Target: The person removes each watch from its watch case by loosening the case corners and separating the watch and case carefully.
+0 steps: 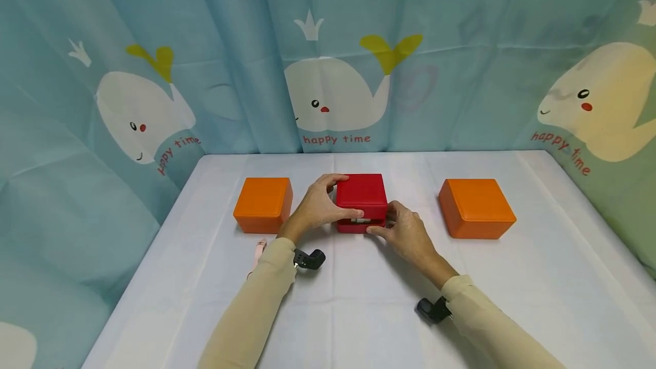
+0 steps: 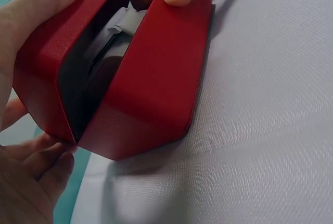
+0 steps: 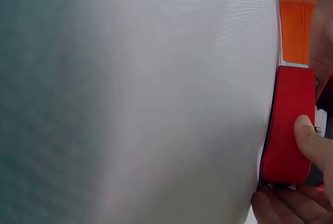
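A small red hinged box (image 1: 361,189) stands on the white table between my hands, its lid raised part way at the front. My left hand (image 1: 319,207) grips the lid, thumb along its front edge and fingers behind. My right hand (image 1: 409,236) holds the lower half (image 3: 289,125) at its right side, the thumb pressed on the front wall. Through the gap in the left wrist view shows a dark lining with a pale, whitish item (image 2: 127,22) in it, mostly hidden by the lid.
One orange box (image 1: 262,204) sits left of the red one, another orange box (image 1: 478,208) to the right. A thin pink strap (image 1: 259,250) lies by the left sleeve. Behind the table (image 1: 359,312) hangs a blue curtain (image 1: 230,101) printed with whales.
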Motion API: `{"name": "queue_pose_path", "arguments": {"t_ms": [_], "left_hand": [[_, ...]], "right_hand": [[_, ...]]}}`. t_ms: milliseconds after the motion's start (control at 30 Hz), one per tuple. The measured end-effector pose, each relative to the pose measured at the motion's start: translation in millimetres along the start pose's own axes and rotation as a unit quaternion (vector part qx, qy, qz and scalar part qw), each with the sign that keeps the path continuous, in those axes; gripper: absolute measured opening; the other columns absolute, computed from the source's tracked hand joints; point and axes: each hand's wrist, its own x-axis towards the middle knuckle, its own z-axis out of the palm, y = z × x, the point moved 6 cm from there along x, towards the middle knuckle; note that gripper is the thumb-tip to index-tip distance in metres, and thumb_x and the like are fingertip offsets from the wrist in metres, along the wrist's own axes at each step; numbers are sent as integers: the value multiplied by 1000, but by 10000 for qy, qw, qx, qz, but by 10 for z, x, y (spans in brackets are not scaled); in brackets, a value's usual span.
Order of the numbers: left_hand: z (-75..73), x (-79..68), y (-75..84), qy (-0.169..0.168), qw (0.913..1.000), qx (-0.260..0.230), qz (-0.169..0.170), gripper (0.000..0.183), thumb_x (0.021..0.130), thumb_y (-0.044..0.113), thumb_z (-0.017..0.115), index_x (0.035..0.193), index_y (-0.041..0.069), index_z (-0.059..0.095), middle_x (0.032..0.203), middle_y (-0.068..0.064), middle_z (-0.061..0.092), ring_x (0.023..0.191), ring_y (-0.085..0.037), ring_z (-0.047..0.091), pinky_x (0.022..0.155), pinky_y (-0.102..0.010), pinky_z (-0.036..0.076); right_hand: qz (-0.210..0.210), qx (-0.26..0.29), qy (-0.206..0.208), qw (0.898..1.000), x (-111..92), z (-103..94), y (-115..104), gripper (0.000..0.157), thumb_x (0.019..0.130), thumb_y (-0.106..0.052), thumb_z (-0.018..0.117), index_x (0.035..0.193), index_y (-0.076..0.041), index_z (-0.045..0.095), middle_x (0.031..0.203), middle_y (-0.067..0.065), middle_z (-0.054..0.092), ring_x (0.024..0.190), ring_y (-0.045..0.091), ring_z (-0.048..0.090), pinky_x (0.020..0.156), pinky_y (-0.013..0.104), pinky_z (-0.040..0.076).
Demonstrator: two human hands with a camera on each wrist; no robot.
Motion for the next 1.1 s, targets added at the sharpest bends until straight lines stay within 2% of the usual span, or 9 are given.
{"name": "queue_pose_path", "arguments": {"t_ms": [167,333,500,700,1100], "left_hand": [[-12,10,12,14,9999,-45,-98,84,73,48,89,145,21,54,148,-6,48,133,-32,47,102,-47,48],[-20,26,16,126,9998,-144,-8,79,77,46,87,144,19,54,144,-7,51,128,-31,50,100,-48,49],[-1,63,-6,317,9988,-353,130,74,82,43,84,144,16,55,143,-8,53,125,-32,52,101,-46,49],[1,98,-4,563,9968,-543,179,71,85,46,80,143,15,56,142,-8,53,124,-31,53,100,-47,49],[-16,159,46,684,9961,-561,-18,71,88,52,74,142,10,58,127,-8,63,110,-25,59,90,-40,55]], "right_hand": [[-132,-88,28,9999,-12,-1,-14,58,77,-14,91,121,9,61,111,22,72,99,34,72,87,44,57],[-175,-263,73,9995,-14,-1,-28,58,77,-16,91,122,8,62,109,21,72,98,34,72,86,44,57],[-88,-407,107,9991,-26,0,-30,57,78,-18,91,121,8,62,109,21,72,98,34,72,87,45,57],[-23,-453,145,9989,-30,-5,-43,58,79,-19,90,122,9,62,110,23,72,97,34,72,86,45,57],[90,-329,210,9992,-15,-2,-26,54,78,-17,91,118,9,64,108,23,72,95,34,72,86,45,58]]}}
